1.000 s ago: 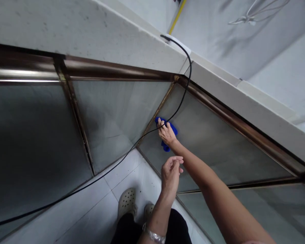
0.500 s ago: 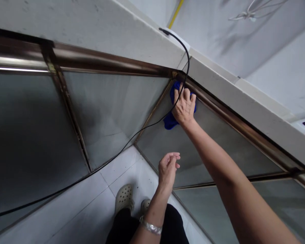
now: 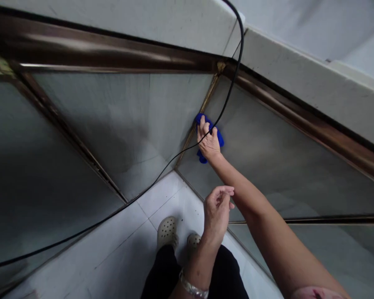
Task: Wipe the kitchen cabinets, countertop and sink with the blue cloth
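My right hand (image 3: 209,143) presses a bunched blue cloth (image 3: 220,139) against the grey panel (image 3: 268,158), close to the brass-coloured corner strip (image 3: 209,93). The fingers are bent over the cloth, and part of it sticks out on both sides. A thin black cable (image 3: 229,93) passes in front of this hand. Lower down, my left hand (image 3: 218,209) hangs in the air beside my right forearm, with a silver bracelet (image 3: 193,287) on the wrist. Its fingers are loosely bent and apart, holding nothing.
Brown metal rails (image 3: 127,52) run under the pale counter edge (image 3: 286,62) on both sides of the corner. The cable drops from the counter and trails left along the panel's foot. My clogs (image 3: 167,232) stand on the white tiled floor (image 3: 118,249).
My right hand has slid the cloth from just beneath the top rail down and left to the corner strip. The whole view has shifted closer. My left hand keeps its loose shape.
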A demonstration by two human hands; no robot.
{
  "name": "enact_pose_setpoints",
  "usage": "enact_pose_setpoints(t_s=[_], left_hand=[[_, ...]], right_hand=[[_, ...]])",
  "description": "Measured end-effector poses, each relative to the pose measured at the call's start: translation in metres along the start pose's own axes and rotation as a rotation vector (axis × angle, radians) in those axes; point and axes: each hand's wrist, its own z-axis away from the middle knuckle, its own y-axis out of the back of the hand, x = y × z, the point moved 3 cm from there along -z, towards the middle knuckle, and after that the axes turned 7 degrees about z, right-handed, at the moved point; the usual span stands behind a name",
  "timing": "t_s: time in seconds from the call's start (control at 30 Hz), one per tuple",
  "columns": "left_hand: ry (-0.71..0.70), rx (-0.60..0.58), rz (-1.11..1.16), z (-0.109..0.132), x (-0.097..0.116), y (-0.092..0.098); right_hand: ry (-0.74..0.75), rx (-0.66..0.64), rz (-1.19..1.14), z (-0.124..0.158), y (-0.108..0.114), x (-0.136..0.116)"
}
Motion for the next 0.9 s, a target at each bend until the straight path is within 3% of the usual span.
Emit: enact_pose_setpoints(t_s=[0.17, 0.4, 0.67, 0.8, 0.9], left_hand=[[-0.083, 0.078, 0.08, 0.009, -0.009, -0.007], [-0.063, 0.035, 0.118, 0.027, -0.013, -0.013], [-0.029, 0.118, 0.004, 0.037, -0.009, -0.009], [-0.074, 0.153, -0.08, 0.03, -0.013, -0.01], [-0.11, 0.135, -0.111, 0.024, -0.016, -0.009]], right_hand=[[0.087, -0.121, -0.034, 0.034, -0.041, -0.029], [0.135, -0.333, -0.207, 0.086, -0.097, -0.073], [0.202, -0.428, -0.285, 0.107, -0.138, -0.093], [0.323, -0.542, -0.244, 0.137, -0.162, -0.103], [0.331, -0.589, -0.246, 0.16, -0.172, -0.107]])
